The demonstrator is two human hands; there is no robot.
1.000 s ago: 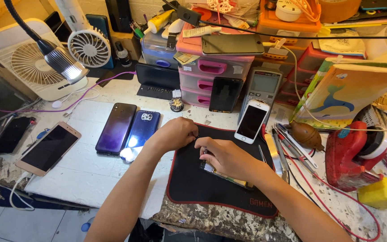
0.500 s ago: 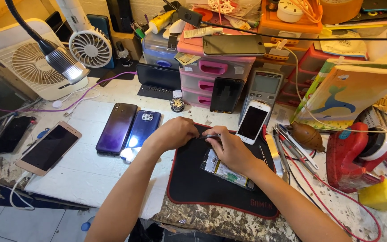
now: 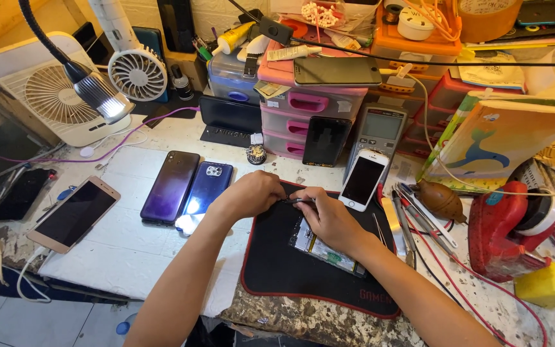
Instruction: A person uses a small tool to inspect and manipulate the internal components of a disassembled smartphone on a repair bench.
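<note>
Phones: two dark ones [image 3: 187, 189] side by side on desk [image 3: 117, 250], one opened phone [image 3: 322, 247] on black mat [image 3: 290, 276]. Left hand [image 3: 252, 193] and right hand [image 3: 329, 218] above it, fingers pinched on thin tool [image 3: 297, 201].

Two bare forearms and hands, nothing worn on them.

The person's left hand [image 3: 250, 195] and right hand [image 3: 329, 218] are both uncovered: no gloves, rings, watch or wristband show on either. Behind each hand the forearm runs bare down to the lower edge of the view, with no sleeve or cuff in sight anywhere along it. The fingernails are too small to make out. No other part of the person's body shows clearly.
</note>
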